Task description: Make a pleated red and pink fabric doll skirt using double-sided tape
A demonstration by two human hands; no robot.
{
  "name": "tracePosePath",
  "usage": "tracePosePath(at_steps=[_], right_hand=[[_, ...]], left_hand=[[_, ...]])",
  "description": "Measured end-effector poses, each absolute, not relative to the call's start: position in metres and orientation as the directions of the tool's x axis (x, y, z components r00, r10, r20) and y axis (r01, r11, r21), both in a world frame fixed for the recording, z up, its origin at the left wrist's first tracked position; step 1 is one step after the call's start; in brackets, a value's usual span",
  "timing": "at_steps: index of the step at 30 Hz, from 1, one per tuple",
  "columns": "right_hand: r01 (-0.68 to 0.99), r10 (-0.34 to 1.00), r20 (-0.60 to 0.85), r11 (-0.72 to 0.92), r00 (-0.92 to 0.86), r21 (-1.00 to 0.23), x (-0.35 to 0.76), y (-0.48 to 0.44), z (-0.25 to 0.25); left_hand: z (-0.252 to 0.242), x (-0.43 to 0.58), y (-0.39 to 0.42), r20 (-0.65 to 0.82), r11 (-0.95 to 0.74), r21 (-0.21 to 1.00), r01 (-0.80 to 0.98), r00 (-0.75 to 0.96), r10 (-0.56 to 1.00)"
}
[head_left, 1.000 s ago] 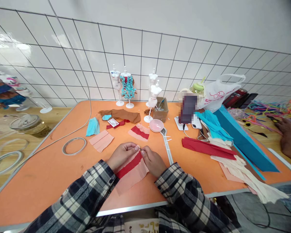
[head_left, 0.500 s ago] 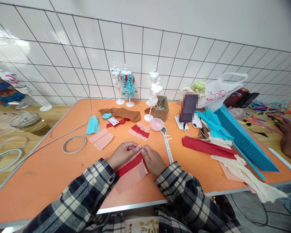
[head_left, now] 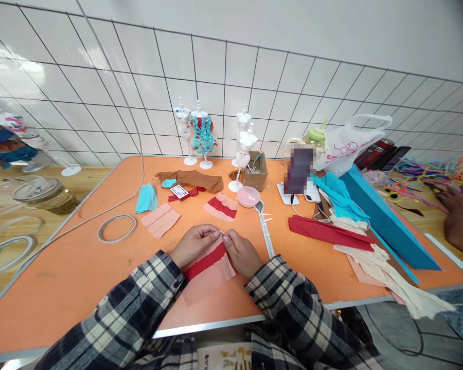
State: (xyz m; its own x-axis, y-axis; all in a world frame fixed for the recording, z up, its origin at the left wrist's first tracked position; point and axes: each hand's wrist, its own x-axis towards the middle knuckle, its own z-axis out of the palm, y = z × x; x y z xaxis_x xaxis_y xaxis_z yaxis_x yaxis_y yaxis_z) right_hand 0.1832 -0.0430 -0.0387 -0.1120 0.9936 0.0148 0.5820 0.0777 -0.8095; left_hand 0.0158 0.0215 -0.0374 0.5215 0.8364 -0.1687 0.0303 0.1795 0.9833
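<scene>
Left bare hand (head_left: 195, 245) and right bare hand (head_left: 245, 254): each grip pinching far edge of thin pink, red-banded, crepe-like sheet (head_left: 214, 277), near side of orange table (head_left: 96, 290). Uneven tug could tear flimsy-looking edge.

The left hand (head_left: 198, 245) and right hand (head_left: 244, 253) pinch the top edge of a pink sheet with a red band (head_left: 209, 261), on the wearer's side of the pink bowl (head_left: 249, 197). Just left of the bowl lies a smaller pink-and-red piece (head_left: 220, 207); farther left are a creased plain pink piece (head_left: 160, 220), a light-blue piece (head_left: 146, 198) and a tape roll (head_left: 116, 240). Behind the bowl stands a small cardboard box (head_left: 256, 180); well right of it lies a folded red strip (head_left: 331, 234).
</scene>
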Motion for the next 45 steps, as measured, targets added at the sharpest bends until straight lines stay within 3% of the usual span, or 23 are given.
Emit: tracePosePath(at_steps=[10, 28, 45], right_hand=[[0.607, 0.993, 0.028, 0.094, -0.117, -0.789, 0.1841, -0.0426, -0.0386], [0.591, 0.989, 0.019, 0.103, -0.148, -0.8, 0.1905, -0.0417, -0.0387], [0.598, 0.984, 0.049, 0.145, -0.174, -0.788, 0.1906, -0.0405, -0.0445]], left_hand=[[-0.0305, 0.0158, 0.0203, -0.163, 0.113, 0.985, 0.128, 0.51, 0.845], [-0.0365, 0.0144, 0.0195, -0.159, 0.14, 0.987, 0.077, 0.549, 0.821], [-0.0309, 0.015, 0.0213, -0.157, 0.081, 0.984, 0.159, 0.553, 0.818]])
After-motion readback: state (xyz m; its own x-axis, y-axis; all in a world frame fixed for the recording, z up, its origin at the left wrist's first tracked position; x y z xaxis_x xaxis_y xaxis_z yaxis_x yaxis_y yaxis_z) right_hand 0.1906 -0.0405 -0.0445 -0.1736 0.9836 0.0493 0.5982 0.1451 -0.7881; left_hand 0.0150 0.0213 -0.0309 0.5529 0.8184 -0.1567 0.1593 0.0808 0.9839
